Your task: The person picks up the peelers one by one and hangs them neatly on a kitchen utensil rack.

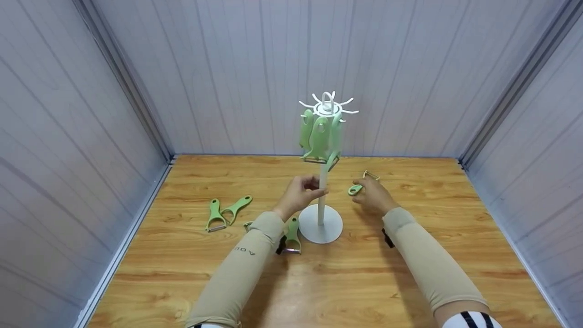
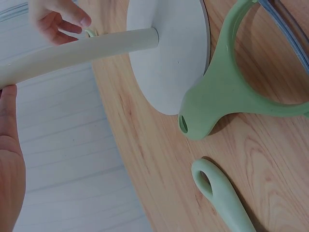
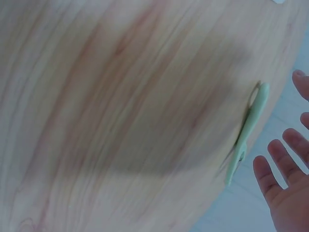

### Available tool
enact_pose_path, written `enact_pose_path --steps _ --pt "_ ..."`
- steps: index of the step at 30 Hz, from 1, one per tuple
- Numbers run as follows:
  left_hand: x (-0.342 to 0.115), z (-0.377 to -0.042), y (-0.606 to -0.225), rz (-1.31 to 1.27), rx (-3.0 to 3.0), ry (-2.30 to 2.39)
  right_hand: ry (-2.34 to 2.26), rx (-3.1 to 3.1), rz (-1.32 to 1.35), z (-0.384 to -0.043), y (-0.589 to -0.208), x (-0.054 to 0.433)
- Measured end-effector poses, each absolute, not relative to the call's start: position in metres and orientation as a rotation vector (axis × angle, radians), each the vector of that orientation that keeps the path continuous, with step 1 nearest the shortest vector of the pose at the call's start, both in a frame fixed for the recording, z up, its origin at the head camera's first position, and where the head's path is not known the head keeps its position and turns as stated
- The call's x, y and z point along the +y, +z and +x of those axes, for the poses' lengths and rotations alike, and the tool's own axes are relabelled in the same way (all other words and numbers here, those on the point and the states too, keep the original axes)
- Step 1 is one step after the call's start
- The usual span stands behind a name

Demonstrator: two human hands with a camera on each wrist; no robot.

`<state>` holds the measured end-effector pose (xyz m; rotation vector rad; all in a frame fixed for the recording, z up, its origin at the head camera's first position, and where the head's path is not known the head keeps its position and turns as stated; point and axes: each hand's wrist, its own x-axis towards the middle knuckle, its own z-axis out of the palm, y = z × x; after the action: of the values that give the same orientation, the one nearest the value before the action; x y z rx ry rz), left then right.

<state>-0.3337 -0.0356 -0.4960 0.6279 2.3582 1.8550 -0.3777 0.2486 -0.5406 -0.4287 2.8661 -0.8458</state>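
A white rack stand rises from a round base [image 1: 334, 228] to a ring of hooks [image 1: 328, 108]. Several green peelers [image 1: 320, 139] hang from its near side. My left hand [image 1: 298, 196] holds the stand's pole [image 1: 321, 212] between thumb and fingers, below the hanging peelers. To the right of the stand, my right hand [image 1: 373, 196] hovers by a green peeler [image 3: 248, 128] on the table. Its fingers are spread and apart from that peeler in the right wrist view. Another green peeler [image 2: 217, 89] lies against the base, beneath my left wrist.
Two more peelers, one upright to my view [image 1: 215, 214] and one slanted [image 1: 237, 207], lie on the table's left side. A further peeler [image 2: 222, 193] is partly hidden by my left forearm. Pale panel walls [image 1: 237, 77] enclose the wooden table [image 1: 346, 282] on three sides.
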Motion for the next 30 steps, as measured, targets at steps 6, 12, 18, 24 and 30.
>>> enact_pose_path --steps 6,12,18,24,30 --pt "-0.036 -0.333 -0.497 0.62 2.361 1.852 -0.808 2.82 -0.395 -0.378 -0.548 0.25" --pt "-0.036 -0.332 -0.496 0.648 2.397 1.818 -0.718 2.791 -0.417 -0.381 -0.554 0.254" --pt "-0.033 -0.33 -0.496 0.648 2.392 1.83 -0.603 2.819 -0.504 -0.381 -0.563 0.252" --pt "-0.033 -0.331 -0.497 0.662 2.383 1.84 -0.514 2.824 -0.528 -0.382 -0.565 0.25" --pt "-0.036 -0.333 -0.497 0.638 2.387 1.834 -0.479 2.871 -0.665 -0.38 -0.561 0.247"
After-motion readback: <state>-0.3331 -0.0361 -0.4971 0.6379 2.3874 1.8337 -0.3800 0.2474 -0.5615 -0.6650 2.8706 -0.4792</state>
